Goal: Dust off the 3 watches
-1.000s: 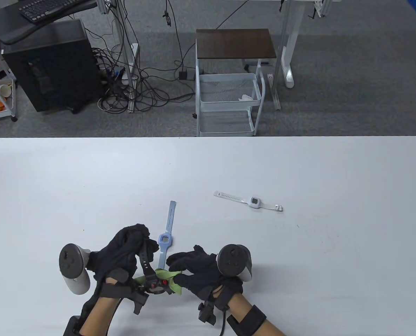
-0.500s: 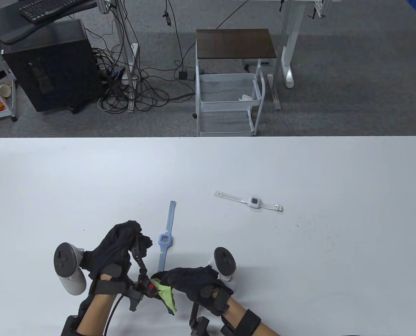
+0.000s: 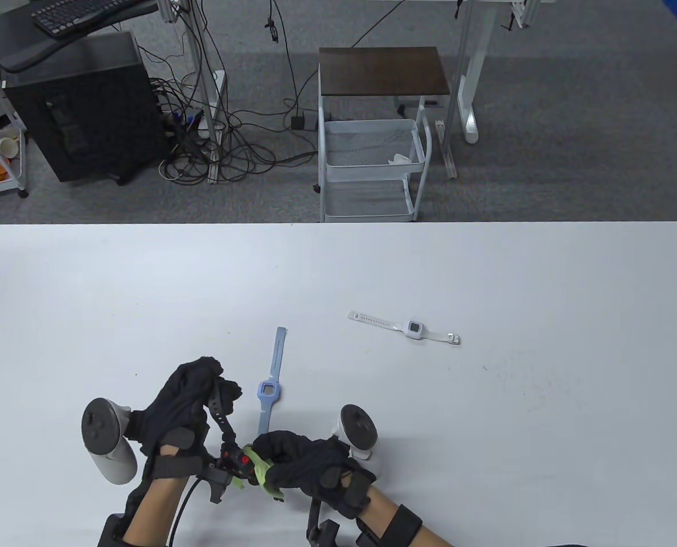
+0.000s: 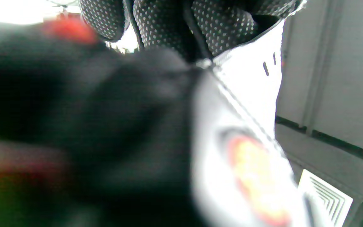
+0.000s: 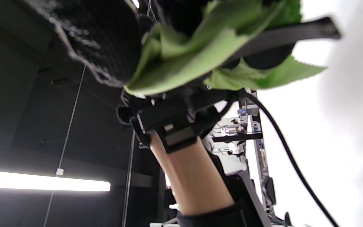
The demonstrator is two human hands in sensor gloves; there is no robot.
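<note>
both hands low, close; left hand (image 3: 187, 399) fingers curled, right hand (image 3: 301, 464) fingers curled.

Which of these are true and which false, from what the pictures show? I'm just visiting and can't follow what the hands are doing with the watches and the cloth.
1. The left hand holds a black watch by its strap. True.
2. The right hand grips a green cloth against that watch. True.
3. The blue watch is being lifted off the table. False: it lies flat on the table, between the two hands, and neither hand grips it.
4. The white watch lies alone, away from both hands. True.
5. The cloth is red. False: it is green; only small details on the black watch are red.
</note>
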